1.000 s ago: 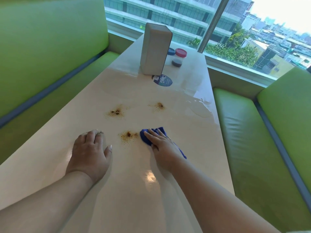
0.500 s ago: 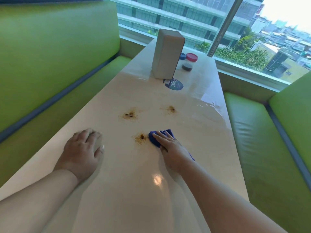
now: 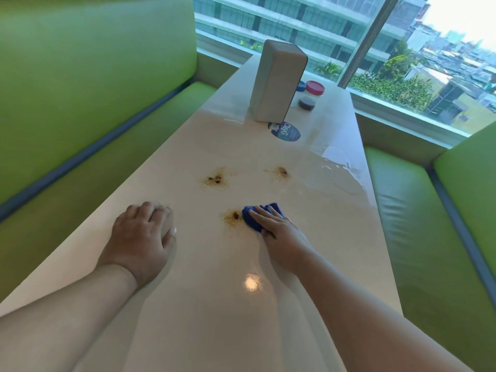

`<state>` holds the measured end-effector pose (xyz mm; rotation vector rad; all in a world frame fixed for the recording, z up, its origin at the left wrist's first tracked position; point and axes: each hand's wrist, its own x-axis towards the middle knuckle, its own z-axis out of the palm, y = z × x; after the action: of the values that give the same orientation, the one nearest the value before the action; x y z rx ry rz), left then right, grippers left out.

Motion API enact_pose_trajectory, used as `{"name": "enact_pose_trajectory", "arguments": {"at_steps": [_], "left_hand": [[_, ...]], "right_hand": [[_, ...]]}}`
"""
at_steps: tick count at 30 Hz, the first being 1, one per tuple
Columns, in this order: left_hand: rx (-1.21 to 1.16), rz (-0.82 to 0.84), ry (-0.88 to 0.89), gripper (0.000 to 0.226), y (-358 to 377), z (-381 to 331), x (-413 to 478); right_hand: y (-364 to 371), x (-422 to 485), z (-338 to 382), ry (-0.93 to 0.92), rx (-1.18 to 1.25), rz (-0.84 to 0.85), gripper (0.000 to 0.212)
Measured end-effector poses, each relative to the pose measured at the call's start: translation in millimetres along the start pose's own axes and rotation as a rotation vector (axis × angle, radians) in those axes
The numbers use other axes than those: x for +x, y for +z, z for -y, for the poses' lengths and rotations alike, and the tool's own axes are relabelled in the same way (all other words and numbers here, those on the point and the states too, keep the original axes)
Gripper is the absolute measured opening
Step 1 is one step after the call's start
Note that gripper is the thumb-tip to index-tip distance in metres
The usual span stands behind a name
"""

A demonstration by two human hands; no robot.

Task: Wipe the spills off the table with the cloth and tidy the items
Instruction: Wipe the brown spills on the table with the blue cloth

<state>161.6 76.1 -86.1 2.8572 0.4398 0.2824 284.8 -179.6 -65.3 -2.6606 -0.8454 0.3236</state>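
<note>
My right hand [image 3: 279,234] presses a bunched blue cloth [image 3: 251,217] flat on the cream table [image 3: 204,304]. The cloth's left edge touches the nearest brown spill [image 3: 233,218]. Two more brown spills lie farther off, one to the left [image 3: 215,179] and one to the right [image 3: 281,171]. My left hand [image 3: 142,237] rests palm down on the table to the left, holding nothing. A tall grey box [image 3: 276,81] stands at the far end with a red-lidded jar [image 3: 311,95] and a blue-lidded jar [image 3: 301,86] behind it.
A round dark sticker [image 3: 285,131] lies on the table in front of the box. Green padded benches [image 3: 418,210] run along both sides. A wet sheen [image 3: 341,170] covers the right far part of the table. A window closes the far end.
The view has shifted so everything sits a little lower and more to the right. Both hands hold the same places on the table; the cloth stays at the spill's right edge.
</note>
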Motion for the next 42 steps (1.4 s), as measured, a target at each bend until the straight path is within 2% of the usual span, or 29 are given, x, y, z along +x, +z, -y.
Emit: {"name": "enact_pose_trajectory", "arguments": {"at_steps": [4,11,18,21,25,30,37,42], "left_hand": [[0.025,0.009,-0.004,0.058,2,1,0],[-0.001,-0.011,0.003,0.055,2,-1,-1],[0.010,0.003,-0.007,0.056,1,2,-1],[0.009,0.003,-0.002,0.056,1,1,-2],[0.006,-0.004,0.002,0.056,1,1,-1],[0.007,-0.001,-0.001,0.056,2,2,-2],[-0.001,-0.011,0.007,0.055,1,0,-2],[0.009,-0.002,-0.005,0.056,2,2,-2]], "right_hand": [[0,24,5,0.108,-0.051,0.026,0.054],[14,-12,15,0.022,-0.026,0.006,0.051],[5,24,21,0.163,-0.078,0.021,0.055],[11,9,25,0.122,-0.044,0.044,0.054],[17,-25,20,0.046,-0.010,-0.027,0.051],[9,7,18,0.187,-0.018,-0.033,0.053],[21,-19,17,0.084,0.015,-0.041,0.050],[11,5,16,0.166,0.042,-0.042,0.051]]}}
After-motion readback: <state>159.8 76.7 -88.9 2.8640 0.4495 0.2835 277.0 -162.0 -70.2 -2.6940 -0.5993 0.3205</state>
